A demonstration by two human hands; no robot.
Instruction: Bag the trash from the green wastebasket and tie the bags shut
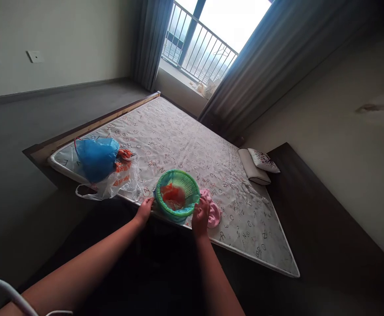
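Observation:
A green mesh basket [192,186] stands at the near edge of the mattress, lined with a thin blue-green plastic bag [180,212]. Something orange-red [172,195] lies inside it. At the basket's left side my left hand [144,211] is closed, fingertips at the bag's overhanging edge; their exact hold is partly hidden. My right hand [200,216] grips the rim on the right, with the thumb near the bag's edge. Just behind that hand lies a crumpled pink cloth [214,215], partly covered by the fingers.
On the lettered mattress [181,136], a blue plastic bag [99,158] and a clear bag [130,177] with orange-printed contents lie at left. Two pillows [254,166] rest near the dark headboard [297,184]. A wooden bed rail [89,127] borders the far-left side. A white cable [5,285] crosses the lower-left corner.

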